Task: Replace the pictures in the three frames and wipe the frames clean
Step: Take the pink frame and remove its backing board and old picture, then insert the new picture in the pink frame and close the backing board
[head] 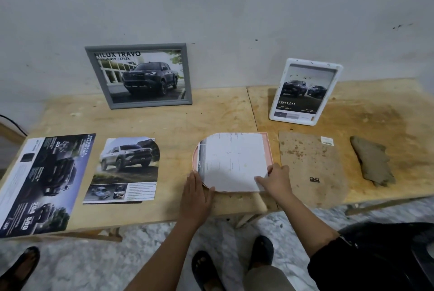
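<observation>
Right grip (274,179) pinches the paper (232,161) on the pink frame (270,149); left grip (196,193) presses flat. Grey frame (150,103) and white frame (312,61) look filled; wiping likely remains.

Rough stained plywood table (178,124), glossy prints (126,168)

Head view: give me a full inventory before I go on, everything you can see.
grey frame: one, grey, truck picture inside, leaning on wall, back left
white frame: one, white, picture inside, standing back right
pink frame: one, pink, flat, front centre
sheet: one, white, on pink frame
backing board: one, brown, right of pink frame
clip: one, black, on backing board
cloth: one, brown, far right
brochure: one, dark, front left
truck print: one, right of brochure
table: wooden, under everything
sandals: three, dark, on floor
left hand: flat at pink frame's left edge
right hand: on sheet's near right corner
</observation>
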`<state>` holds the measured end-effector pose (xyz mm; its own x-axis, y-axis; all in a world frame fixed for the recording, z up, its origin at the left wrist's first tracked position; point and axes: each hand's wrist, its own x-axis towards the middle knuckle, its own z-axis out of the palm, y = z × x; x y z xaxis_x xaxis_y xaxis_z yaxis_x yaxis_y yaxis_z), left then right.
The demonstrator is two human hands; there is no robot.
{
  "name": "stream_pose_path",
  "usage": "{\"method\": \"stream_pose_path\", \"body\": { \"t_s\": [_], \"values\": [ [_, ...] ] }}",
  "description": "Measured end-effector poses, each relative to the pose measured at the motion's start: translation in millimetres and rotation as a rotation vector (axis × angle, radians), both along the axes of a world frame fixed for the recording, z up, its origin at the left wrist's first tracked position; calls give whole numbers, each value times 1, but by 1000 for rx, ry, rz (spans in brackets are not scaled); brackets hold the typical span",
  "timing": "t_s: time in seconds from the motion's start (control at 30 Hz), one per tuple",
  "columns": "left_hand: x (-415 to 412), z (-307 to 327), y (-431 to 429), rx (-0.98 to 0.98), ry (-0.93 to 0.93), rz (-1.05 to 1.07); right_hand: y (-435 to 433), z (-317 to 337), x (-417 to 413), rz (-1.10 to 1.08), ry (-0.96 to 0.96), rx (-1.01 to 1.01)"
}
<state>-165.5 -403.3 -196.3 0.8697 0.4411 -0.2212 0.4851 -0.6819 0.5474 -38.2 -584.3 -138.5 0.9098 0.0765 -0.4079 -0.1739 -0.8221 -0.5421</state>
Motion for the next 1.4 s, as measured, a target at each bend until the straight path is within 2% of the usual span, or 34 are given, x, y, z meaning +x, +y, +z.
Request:
{"method": "stream_pose_path", "body": {
  "t_s": [0.13, 0.37, 0.9, 1.23, 1.4],
  "values": [
    [-2, -2, 2, 8, 7, 0, -2, -2, 3, -112, -19, 130],
    [-3, -1, 3, 10, -5, 5, -17, 1, 6, -182, 56, 210],
    [-1, 1, 9, -4, -13, 3, -19, 27, 5, -340, -68, 468],
    [-2, 2, 7, -56, -62, 19, -9, 27, 18, -320, 25, 612],
    [3, 7, 12, -136, -48, 49, 5, 37, 26, -181, 217, 762]
  ]
}}
